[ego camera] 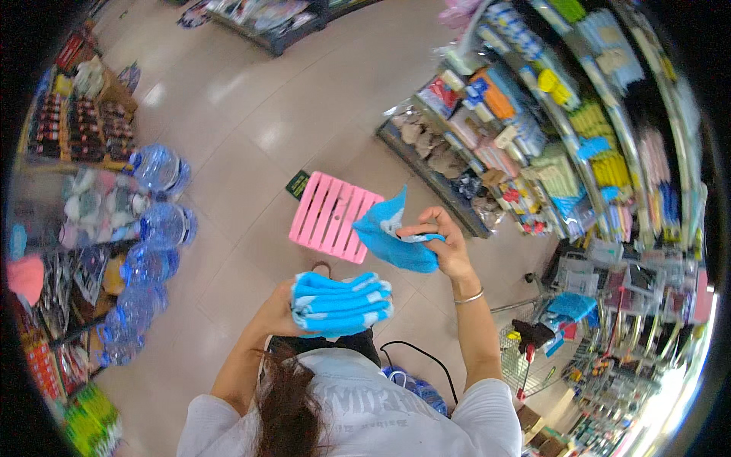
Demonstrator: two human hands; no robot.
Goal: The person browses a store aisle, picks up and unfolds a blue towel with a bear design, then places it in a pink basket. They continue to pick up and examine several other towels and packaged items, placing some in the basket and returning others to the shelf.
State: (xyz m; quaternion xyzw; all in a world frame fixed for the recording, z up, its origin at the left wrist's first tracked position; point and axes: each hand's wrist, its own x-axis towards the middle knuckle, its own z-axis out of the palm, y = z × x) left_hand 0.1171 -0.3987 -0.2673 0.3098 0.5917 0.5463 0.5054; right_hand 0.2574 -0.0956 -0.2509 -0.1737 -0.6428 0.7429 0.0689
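My left hand (278,311) grips a stack of folded blue cloths (342,303) with white patches, held in front of my body. Off to the right, my right hand (448,243) pinches one more blue cloth (400,245) between thumb and fingers. That cloth hangs partly opened, its corner pointing up and away from me. Below it on the floor is a pink slatted plastic stool (337,217), whose right side the cloth partly covers. The loose cloth and the stack are apart.
Shelves of packaged goods and cloths (548,131) rise at the right. A wire shopping cart (517,357) stands at lower right. Large blue water bottles (160,225) line the left side by bottled drinks (85,128). A dark green card (298,185) lies by the stool; a black cable (434,360) curves nearby.
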